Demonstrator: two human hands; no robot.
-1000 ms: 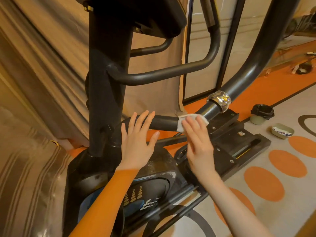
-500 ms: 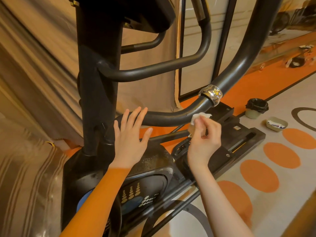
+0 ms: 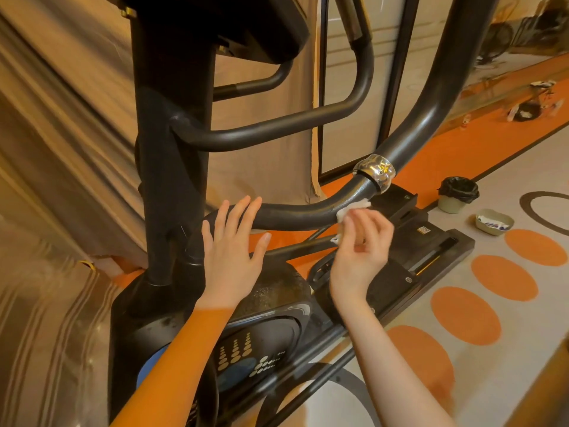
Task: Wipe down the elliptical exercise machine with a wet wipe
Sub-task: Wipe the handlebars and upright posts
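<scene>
Elliptical machine [image 3: 172, 155] fills the left and middle of the view, and your right hand [image 3: 358, 251] has its grip pinched on the wet wipe [image 3: 351, 208], pressed against the curved arm bar [image 3: 308, 212] just below the shiny collar [image 3: 376, 171]. Your left hand [image 3: 229, 251] rests flat, fingers apart, near the post. My guess: you're mid-job, with the upper bars, console and pedals probably left to do.

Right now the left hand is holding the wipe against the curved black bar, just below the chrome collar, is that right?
Wrong hand. The head view shows the right hand pinching the wipe against the bar, just below the chrome collar. The left hand is open, its fingertips at the bar farther left.
</scene>
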